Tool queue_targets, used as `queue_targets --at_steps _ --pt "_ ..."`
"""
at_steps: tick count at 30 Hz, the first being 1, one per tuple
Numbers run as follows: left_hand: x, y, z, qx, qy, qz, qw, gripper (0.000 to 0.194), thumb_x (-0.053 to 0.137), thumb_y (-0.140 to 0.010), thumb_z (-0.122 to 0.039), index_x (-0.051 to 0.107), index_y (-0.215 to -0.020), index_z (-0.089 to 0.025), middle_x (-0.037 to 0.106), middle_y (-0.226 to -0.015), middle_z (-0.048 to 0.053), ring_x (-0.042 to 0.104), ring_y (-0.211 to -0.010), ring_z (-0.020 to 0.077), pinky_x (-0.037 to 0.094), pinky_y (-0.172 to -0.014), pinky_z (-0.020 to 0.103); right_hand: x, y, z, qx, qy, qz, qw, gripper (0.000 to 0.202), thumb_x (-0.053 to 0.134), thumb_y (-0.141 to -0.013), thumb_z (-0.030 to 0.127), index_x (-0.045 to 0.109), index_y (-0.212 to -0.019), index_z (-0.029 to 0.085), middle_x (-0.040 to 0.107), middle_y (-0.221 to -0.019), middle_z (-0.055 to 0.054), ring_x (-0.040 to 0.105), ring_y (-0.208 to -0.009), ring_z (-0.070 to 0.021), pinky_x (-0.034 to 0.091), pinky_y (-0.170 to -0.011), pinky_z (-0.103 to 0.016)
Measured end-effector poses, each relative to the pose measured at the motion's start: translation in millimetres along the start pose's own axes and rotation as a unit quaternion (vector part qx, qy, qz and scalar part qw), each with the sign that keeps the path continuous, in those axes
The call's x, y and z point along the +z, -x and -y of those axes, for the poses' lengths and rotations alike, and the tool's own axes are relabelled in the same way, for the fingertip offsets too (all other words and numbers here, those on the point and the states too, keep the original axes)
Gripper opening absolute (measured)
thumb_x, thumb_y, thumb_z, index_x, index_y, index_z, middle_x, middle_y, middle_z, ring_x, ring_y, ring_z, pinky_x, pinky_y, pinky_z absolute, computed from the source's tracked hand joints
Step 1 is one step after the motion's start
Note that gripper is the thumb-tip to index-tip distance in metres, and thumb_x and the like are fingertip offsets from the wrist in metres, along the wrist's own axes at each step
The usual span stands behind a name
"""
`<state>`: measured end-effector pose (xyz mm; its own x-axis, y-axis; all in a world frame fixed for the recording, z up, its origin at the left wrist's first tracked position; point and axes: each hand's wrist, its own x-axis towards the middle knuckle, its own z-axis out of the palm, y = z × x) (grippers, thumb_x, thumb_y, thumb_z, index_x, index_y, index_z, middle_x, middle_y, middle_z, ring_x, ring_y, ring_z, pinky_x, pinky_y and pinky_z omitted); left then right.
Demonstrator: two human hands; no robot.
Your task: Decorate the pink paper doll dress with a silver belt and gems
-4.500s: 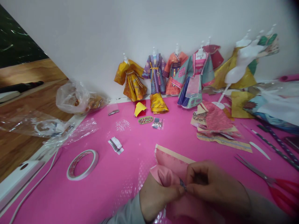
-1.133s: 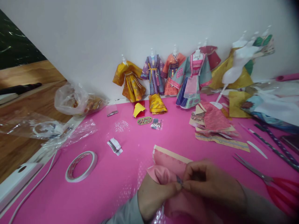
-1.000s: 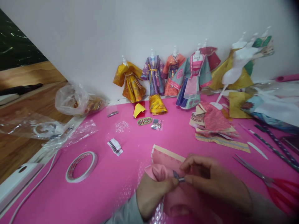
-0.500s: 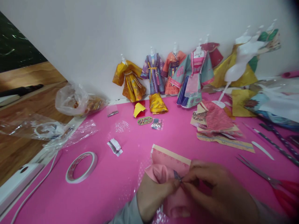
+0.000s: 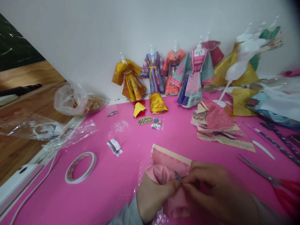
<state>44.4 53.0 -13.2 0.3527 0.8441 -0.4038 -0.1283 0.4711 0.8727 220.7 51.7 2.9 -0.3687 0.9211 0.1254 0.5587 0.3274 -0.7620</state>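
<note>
Pink fabric [image 5: 161, 173] is held low in the middle of the head view. My left hand [image 5: 157, 194] is closed on it, thumb on top near a dark patterned strip [image 5: 177, 175]. Thumb and forefinger of my right hand [image 5: 211, 190] pinch at the end of that strip, touching my left thumb tip; whatever lies between those fingertips is too small to make out. Behind the fabric, a flat pink piece with a cream edge [image 5: 172, 152] rests on the pink surface, partly hidden by my hands.
A tape roll [image 5: 93, 165] and a white power strip [image 5: 17, 184] lie left. Red-handled scissors [image 5: 273, 180], pens [image 5: 274, 144] and fabric scraps [image 5: 217, 120] lie right. Several dressed doll forms [image 5: 131, 79] stand along the wall. A plastic bag [image 5: 70, 101] sits back left.
The camera view has shifted very slightly. Both hands keep nearly the same pose on the pink fabric.
</note>
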Motion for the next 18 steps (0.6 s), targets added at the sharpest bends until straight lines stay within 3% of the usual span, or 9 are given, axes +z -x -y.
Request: queue_targets --at_steps 10,18 --pt "1.7 1.9 -0.7 -0.006 -0.035 -0.024 0.999 0.037 0.077 -0.068 -0.037 0.052 -0.054 -0.014 0.048 -0.049 -0.004 0.037 -0.045 0.0055 0.028 -0.043 0.018 1.6 -2.1 0.7 -0.003 0.001 0.002 1.0 0.02 0.055 -0.074 0.015 0.066 -0.058 0.02 0.06 -0.055 0.001 0.055 -0.05 -0.0096 0.037 -0.048 -0.021" --pt "5.6 2.4 -4.7 -0.009 -0.007 0.009 1.0 0.034 0.076 -0.068 -0.035 0.055 -0.054 -0.013 0.052 -0.049 -0.002 0.043 -0.044 0.0069 0.035 -0.042 0.018 3.5 -1.1 -0.4 0.039 0.001 0.012 0.999 0.016 0.053 -0.069 0.016 0.06 -0.055 0.02 0.059 -0.056 0.001 0.053 -0.051 -0.0116 0.035 -0.049 -0.024"
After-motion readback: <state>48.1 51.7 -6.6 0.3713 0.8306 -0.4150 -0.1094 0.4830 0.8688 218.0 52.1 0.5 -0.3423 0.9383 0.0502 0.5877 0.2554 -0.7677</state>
